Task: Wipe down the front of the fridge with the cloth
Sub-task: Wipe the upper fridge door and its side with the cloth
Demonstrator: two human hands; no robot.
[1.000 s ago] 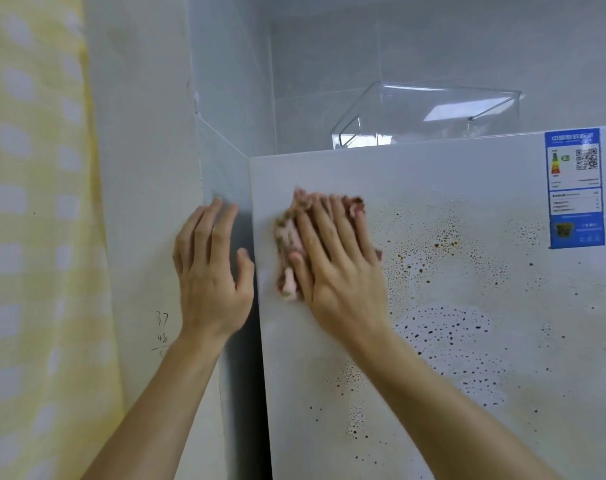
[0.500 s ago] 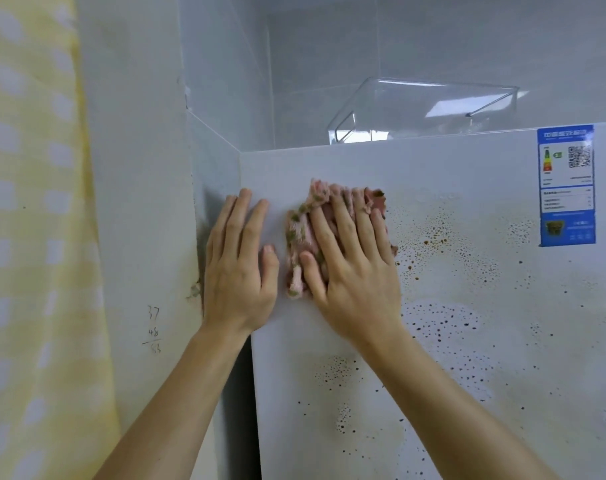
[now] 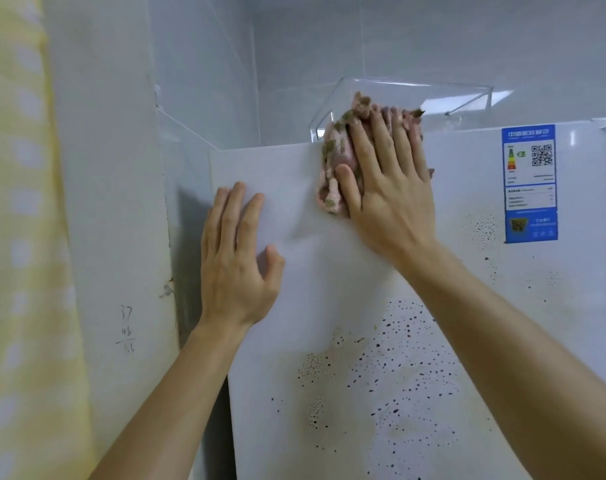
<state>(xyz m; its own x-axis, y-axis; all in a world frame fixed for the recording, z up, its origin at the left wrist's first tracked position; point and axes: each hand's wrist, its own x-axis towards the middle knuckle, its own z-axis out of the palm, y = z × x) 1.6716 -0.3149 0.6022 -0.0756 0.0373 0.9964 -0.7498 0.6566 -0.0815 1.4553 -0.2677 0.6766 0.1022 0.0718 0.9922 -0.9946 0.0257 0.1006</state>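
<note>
The white fridge front [image 3: 329, 271] fills the right of the view, spattered with dark brown specks low down and at the right. My right hand [image 3: 388, 188] presses a pink cloth [image 3: 331, 168] flat against the door's top edge, fingers straight; the cloth shows at the hand's left and above the fingertips. My left hand [image 3: 235, 258] lies flat on the door near its left edge, fingers straight. The patch between and under the hands looks free of specks.
A blue energy label [image 3: 530, 183] is stuck at the door's upper right. A clear plastic box [image 3: 433, 95] stands on top of the fridge. A grey wall [image 3: 114, 202] with pencilled numbers and a yellow checked curtain [image 3: 21, 237] flank the left side.
My right hand has slid the cloth up and to the right, reaching the door's top edge. My left hand has moved from the wall onto the fridge front.
</note>
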